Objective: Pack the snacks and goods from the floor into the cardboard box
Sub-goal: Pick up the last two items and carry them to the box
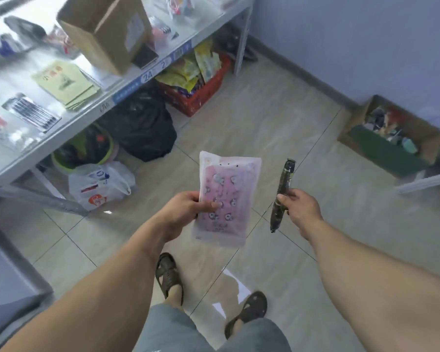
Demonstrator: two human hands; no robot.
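My left hand (186, 207) grips a flat pink packet (226, 196) with small panda prints by its left edge, held upright over the tiled floor. My right hand (300, 207) holds a thin dark packet (281, 196) seen edge-on, pinched at its middle. An open cardboard box (422, 141) with a green front and several goods inside stands on the floor at the far right by the wall. Another open cardboard box (107, 29) sits on the shelf at the upper left.
A grey metal shelf (127, 90) with packets and pens runs along the left. Under it sit a red crate (201, 97) of yellow snack bags, a black bag (142, 123), a green basin (87, 148) and a white plastic bag (99, 184). My sandalled feet stand below.
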